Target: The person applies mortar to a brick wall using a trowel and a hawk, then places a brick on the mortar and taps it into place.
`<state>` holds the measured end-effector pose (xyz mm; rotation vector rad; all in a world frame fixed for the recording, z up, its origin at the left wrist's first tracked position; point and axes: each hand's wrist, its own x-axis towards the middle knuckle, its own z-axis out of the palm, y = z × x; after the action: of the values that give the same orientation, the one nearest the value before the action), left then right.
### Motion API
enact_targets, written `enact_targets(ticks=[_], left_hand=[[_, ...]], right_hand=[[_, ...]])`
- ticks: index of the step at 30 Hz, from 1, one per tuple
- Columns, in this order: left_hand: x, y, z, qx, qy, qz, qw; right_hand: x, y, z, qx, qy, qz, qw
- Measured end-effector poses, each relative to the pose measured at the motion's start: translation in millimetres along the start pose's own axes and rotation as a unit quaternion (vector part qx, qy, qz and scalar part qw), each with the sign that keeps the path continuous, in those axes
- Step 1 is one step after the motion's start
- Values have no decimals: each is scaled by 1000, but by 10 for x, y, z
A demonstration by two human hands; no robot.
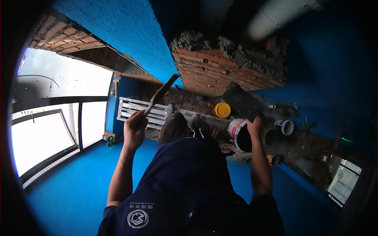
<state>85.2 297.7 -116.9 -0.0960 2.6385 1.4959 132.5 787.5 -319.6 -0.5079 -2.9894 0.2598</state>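
My left hand (135,128), raised at the left, is closed round the lower end of a long, flat, trowel-like tool (162,91). The tool shows nearly edge-on, and its upper end slants toward the brick wall (214,70). Rough grey mortar (232,46) coats that wall's edge. On the right, my right hand (255,126) grips a dark mortar board (245,105), its handle hidden in the fingers. A lump of mortar (232,88) sits at the board's far edge, just short of the bricks. The two hands are well apart.
A slatted white pallet (128,109) lies by my feet. Beyond it are a yellow bucket lid or pail (222,110), a large white bucket (235,126) below my right hand, and a smaller white bucket (287,127). Bright windows (43,137) line the left; rubble covers the floor.
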Motion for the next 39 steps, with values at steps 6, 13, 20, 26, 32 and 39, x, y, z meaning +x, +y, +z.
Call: enact_targets(ticks=[6,13,20,26,32,39], left_hand=[[-690,-1196,-215,127,49,-182,974],[-1872,-2299,-408,43,148,-404,902],[-2165,-2301,-170,-41,164,-502,848],[-2086,-2362,-1,-16,126,-465,876],[-2036,-2435,27,37,102,-455,884],[-2050,-2654,-11,50,88,-500,860]], right_hand=[[498,60,295,65,-73,3,995],[1290,-305,-602,121,-257,-29,959],[1377,-493,-1087,146,-343,74,925],[1052,-506,-1071,226,-270,111,929],[605,-517,-1019,220,-190,88,953],[258,-499,-995,35,-74,83,993]])
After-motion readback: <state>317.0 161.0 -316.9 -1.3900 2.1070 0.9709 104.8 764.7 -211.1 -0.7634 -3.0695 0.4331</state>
